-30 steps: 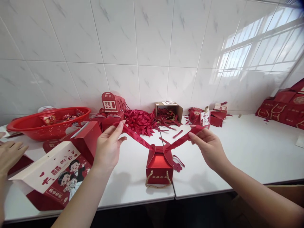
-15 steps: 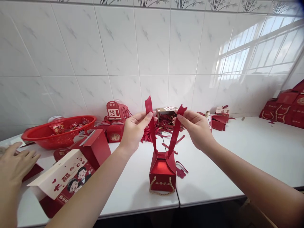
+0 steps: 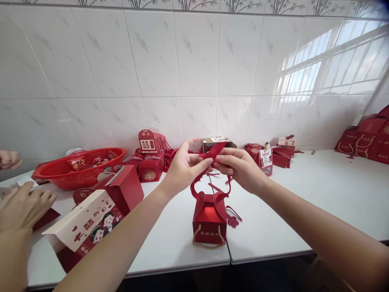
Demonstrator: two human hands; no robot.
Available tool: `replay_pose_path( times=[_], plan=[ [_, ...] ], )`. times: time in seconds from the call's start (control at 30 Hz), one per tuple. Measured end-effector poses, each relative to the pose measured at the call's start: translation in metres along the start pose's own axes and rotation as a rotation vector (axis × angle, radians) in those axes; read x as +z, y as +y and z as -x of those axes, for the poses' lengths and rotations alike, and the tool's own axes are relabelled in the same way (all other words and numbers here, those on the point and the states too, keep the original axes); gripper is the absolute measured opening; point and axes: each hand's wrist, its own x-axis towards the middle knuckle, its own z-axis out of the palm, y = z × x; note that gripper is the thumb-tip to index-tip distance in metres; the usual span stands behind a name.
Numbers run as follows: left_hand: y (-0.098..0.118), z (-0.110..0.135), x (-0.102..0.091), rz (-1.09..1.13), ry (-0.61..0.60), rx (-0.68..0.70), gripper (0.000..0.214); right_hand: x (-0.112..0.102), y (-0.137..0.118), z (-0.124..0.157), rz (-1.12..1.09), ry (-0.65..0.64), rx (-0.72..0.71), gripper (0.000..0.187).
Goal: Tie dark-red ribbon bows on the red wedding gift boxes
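Note:
A small red gift box point(image 3: 209, 221) with a twisted rope handle stands upright near the table's front edge. From its top rises a red ribbon point(image 3: 194, 188), whose two ends cross between my hands. My left hand point(image 3: 190, 162) pinches the ribbon at the crossing, thumb toward the right. Opposite it, my right hand point(image 3: 240, 166) grips the ribbon too, its fingertips touching or nearly touching the left ones. The fingers partly hide the crossing. Beside the box lies a red flower-shaped tag point(image 3: 233, 220) with a strap.
On the left are a red basket point(image 3: 57, 178) of wrapped sweets, an open printed box point(image 3: 88, 227) and a co-worker's hand point(image 3: 27, 207). Finished-looking red boxes point(image 3: 151, 166) stand behind. More red boxes point(image 3: 361, 140) are stacked at far right on the white table point(image 3: 304, 194).
My hands have come together, and the ribbon ends, held apart and upright before, now cross above the box. Another hand has appeared at the far left edge.

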Motion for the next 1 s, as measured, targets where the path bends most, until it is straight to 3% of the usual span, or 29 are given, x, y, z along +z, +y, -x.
replay_pose_path(
  times=[0.1,0.2,0.3,0.43,0.53,0.6,0.7,0.77,0.8,0.87,0.93,1.0],
  plan=[
    [-0.005,0.001,-0.003,-0.018,-0.118,-0.004,0.061,0.0,0.003,0.004,0.039,0.01,-0.014,0.02],
    [-0.012,-0.001,-0.008,-0.022,-0.181,-0.059,0.052,-0.006,0.005,0.008,0.118,-0.068,-0.078,0.021],
    [-0.016,-0.003,-0.012,0.124,-0.15,-0.143,0.043,-0.016,0.008,0.012,0.434,-0.157,-0.284,0.019],
    [-0.018,-0.003,-0.013,0.297,-0.118,-0.158,0.043,-0.026,0.016,0.015,0.901,-0.136,-0.614,0.023],
    [-0.018,0.0,-0.01,0.321,-0.112,-0.108,0.05,-0.023,0.022,0.015,0.998,-0.086,-0.652,0.025],
    [-0.018,0.004,-0.007,0.217,-0.06,-0.034,0.053,-0.019,0.024,0.018,0.957,-0.014,-0.628,0.025],
    [-0.025,0.012,-0.011,-0.269,0.152,0.178,0.049,-0.019,0.022,0.03,0.883,0.175,-0.543,0.022],
    [-0.039,0.024,-0.026,-0.63,0.343,0.297,0.039,-0.032,0.019,0.045,0.957,0.278,-0.423,0.022],
    [-0.049,0.031,-0.037,-0.763,0.42,0.316,0.032,-0.043,0.018,0.055,1.048,0.299,-0.329,0.023],
    [-0.075,0.051,-0.066,-0.978,0.526,0.209,0.026,-0.069,0.018,0.079,1.302,0.256,-0.051,0.025],
    [-0.105,0.072,-0.093,-1.116,0.382,0.017,0.03,-0.096,0.024,0.103,1.501,0.183,0.295,0.025],
    [-0.129,0.09,-0.108,-1.083,0.164,-0.197,0.029,-0.116,0.034,0.122,1.445,0.036,0.513,0.029]
  ],
)
